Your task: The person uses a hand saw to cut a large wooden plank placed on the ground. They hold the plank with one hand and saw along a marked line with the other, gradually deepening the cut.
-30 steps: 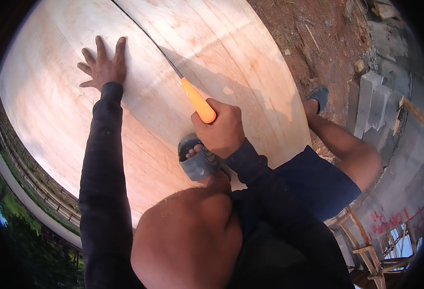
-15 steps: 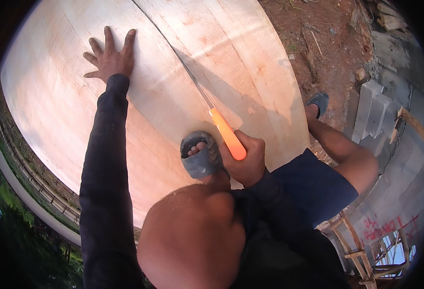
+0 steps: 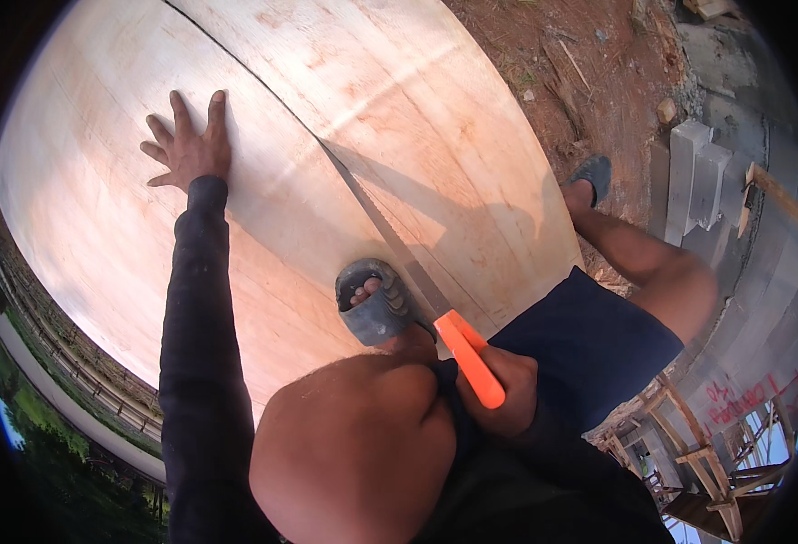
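My right hand [image 3: 506, 390] is closed round the orange handle of a handsaw [image 3: 392, 238]. Its toothed blade slants up and to the left, the tip meeting a dark cut line [image 3: 252, 74] in a large plywood sheet [image 3: 417, 118]. The cut runs on from there to the far edge of the view. Left of the line, my left hand [image 3: 192, 150] presses flat on the plywood with fingers spread. One sandaled foot [image 3: 374, 299] rests on the sheet just left of the blade.
My other foot [image 3: 589, 181] stands on reddish soil [image 3: 553, 82] beyond the sheet's right edge. Grey concrete blocks [image 3: 692, 177] lie to the right, near a block wall and a wooden frame [image 3: 707, 453]. Green plants [image 3: 63, 462] show at lower left.
The saw has been drawn back toward me, lower and to the right, so more of its blade shows. My left hand appears slightly lower and further left in view.
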The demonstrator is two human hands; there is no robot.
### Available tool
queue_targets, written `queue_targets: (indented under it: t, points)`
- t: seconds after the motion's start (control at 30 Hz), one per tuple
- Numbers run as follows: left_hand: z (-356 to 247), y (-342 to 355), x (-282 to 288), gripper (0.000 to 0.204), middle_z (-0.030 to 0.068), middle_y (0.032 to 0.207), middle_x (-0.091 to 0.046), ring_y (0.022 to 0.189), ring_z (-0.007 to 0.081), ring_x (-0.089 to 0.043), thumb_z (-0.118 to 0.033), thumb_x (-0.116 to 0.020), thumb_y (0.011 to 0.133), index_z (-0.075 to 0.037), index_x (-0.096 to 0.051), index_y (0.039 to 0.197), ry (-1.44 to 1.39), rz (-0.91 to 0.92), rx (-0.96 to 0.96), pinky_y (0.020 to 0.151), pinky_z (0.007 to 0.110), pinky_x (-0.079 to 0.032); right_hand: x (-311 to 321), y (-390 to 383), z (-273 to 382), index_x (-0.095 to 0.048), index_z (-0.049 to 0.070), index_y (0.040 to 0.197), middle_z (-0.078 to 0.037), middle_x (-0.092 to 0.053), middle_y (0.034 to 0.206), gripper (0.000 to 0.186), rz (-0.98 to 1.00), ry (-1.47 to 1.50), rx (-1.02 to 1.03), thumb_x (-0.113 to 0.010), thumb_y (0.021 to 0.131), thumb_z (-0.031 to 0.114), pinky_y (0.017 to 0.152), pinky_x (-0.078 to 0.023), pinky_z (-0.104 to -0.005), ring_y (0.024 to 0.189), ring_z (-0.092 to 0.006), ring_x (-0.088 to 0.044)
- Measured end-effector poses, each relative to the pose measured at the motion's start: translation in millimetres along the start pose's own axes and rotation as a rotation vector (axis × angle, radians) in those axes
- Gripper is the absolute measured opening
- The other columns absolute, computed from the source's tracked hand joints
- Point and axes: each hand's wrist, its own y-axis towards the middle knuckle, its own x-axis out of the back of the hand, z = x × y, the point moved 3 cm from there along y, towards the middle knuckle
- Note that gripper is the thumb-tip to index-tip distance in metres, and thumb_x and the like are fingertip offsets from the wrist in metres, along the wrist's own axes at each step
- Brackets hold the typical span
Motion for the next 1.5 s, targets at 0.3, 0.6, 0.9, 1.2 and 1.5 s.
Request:
queue_targets:
  t: [0.3,0.6,0.9,1.2,1.5]
  points:
    - [-9,1,-4,0.090,0.0158,0.166,-0.018,0.152,0.0459,-0.009,-0.084,-0.047,0.083,-0.033,-0.035,0.156,-0.013,-0.015,-0.024,0.109,0.081,-0.004,-68,115,-14,-0.062,0.004,0.078,-0.021,-0.065,0.072,0.020,-0.025,0.146,-0.033,-0.073,0.078,0.019,0.064,-0.053,-0.0489,0.070,-0.0425,-0.065]
    - [4,3,-2,0.091,0.0159,0.166,-0.017,0.152,0.0471,-0.006,-0.086,-0.045,0.082,-0.034,-0.035,0.156,0.008,-0.017,-0.012,0.109,0.081,-0.001,-21,36,-5,-0.064,0.001,0.078,-0.017,-0.064,0.071,0.016,-0.062,0.006,0.018,-0.078,0.077,0.009,0.057,-0.053,-0.0401,0.064,-0.0350,-0.067]
    - [6,9,-12,0.094,0.0146,0.166,-0.018,0.152,0.0468,-0.007,-0.091,-0.040,0.079,-0.038,-0.030,0.157,0.033,-0.063,-0.051,0.108,0.083,-0.006,-51,88,-5,-0.057,-0.003,0.071,-0.012,-0.053,0.056,0.017,-0.104,0.137,0.025,-0.066,0.084,0.002,0.050,-0.043,-0.0324,0.051,-0.0121,-0.051]
    - [8,0,-9,0.091,0.0132,0.166,-0.017,0.152,0.0452,-0.008,-0.084,-0.050,0.081,-0.036,-0.034,0.156,0.024,-0.069,-0.042,0.109,0.080,-0.003,-28,51,-11,-0.059,-0.005,0.073,-0.007,-0.054,0.057,0.015,-0.057,0.043,-0.047,-0.067,0.084,-0.001,0.050,-0.040,-0.0311,0.054,-0.0079,-0.048]
    - [4,2,-9,0.091,0.0133,0.166,-0.018,0.153,0.0447,-0.007,-0.083,-0.050,0.081,-0.037,-0.033,0.156,0.002,-0.063,-0.045,0.110,0.080,-0.002,-43,68,-20,-0.057,-0.003,0.071,-0.011,-0.053,0.055,0.017,-0.084,0.096,0.029,-0.067,0.083,0.002,0.050,-0.043,-0.0321,0.050,-0.0117,-0.048]
